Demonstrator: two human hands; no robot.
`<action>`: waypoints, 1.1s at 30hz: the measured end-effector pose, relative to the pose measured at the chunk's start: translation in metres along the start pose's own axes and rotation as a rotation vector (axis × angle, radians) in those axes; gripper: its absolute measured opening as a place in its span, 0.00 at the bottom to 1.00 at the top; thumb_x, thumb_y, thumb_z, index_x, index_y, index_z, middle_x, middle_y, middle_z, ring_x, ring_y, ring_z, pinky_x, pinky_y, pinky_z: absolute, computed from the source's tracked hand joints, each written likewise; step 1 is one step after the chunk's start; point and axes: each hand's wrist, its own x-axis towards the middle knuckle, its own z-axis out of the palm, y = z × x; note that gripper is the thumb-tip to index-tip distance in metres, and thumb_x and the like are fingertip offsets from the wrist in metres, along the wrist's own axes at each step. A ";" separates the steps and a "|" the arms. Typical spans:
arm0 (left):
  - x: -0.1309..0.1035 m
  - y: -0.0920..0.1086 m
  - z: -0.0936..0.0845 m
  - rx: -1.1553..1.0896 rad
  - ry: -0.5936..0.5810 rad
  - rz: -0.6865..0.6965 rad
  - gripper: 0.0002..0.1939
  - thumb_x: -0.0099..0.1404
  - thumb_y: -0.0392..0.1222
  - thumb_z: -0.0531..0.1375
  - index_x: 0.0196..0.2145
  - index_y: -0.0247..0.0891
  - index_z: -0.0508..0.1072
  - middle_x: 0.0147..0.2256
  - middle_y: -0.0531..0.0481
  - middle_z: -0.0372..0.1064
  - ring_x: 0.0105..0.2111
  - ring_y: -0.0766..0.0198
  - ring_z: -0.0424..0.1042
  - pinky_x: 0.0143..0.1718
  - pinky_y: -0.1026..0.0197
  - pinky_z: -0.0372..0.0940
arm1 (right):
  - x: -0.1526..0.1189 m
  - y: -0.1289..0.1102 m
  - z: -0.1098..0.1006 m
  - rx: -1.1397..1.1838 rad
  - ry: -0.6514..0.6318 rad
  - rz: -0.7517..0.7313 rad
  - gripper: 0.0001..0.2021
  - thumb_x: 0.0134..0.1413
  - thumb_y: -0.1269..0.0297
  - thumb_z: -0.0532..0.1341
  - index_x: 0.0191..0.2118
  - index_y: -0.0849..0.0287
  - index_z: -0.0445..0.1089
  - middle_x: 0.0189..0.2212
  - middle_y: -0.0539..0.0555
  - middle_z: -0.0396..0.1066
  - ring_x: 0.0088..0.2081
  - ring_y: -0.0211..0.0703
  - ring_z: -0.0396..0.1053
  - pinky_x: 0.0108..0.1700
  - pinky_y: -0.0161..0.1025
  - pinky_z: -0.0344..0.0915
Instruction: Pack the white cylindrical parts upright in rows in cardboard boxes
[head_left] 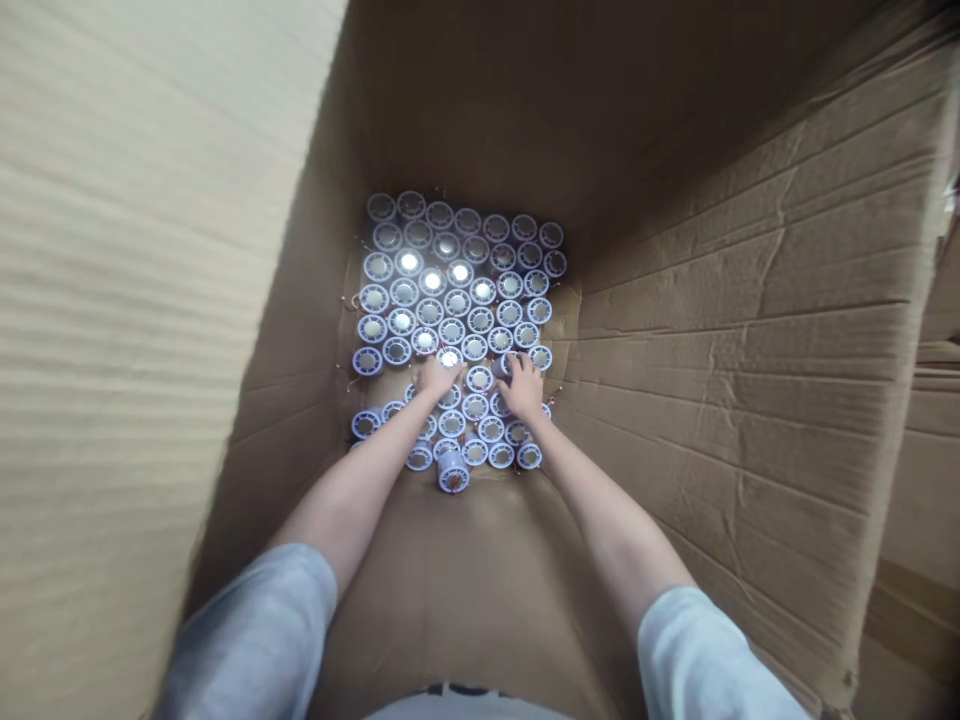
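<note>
Rows of round spools (451, 331) with pale purple rims and silvery centres stand on the floor of a deep cardboard box. My left hand (439, 376) is among them near the middle, its fingers at a spool with a bright centre; whether it grips that spool is hard to see. To the right, my right hand (523, 385) has its fingers curved around the top of a darker spool (503, 367). One spool (453, 472) lies tilted at the near edge of the group, over its neighbours.
High cardboard walls rise on both sides, the left flap (150, 250) close to the camera and the creased right wall (750, 300) farther off. Bare box floor shows in a gap left of my left hand. Thin wires stick out at the group's edges.
</note>
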 end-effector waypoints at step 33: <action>0.005 -0.028 0.010 -0.242 0.064 0.360 0.30 0.49 0.40 0.65 0.50 0.35 0.63 0.45 0.45 0.71 0.45 0.56 0.70 0.48 0.59 0.64 | 0.013 0.053 -0.020 0.969 0.068 0.363 0.20 0.44 0.54 0.51 0.43 0.56 0.61 0.28 0.48 0.64 0.26 0.37 0.62 0.25 0.32 0.61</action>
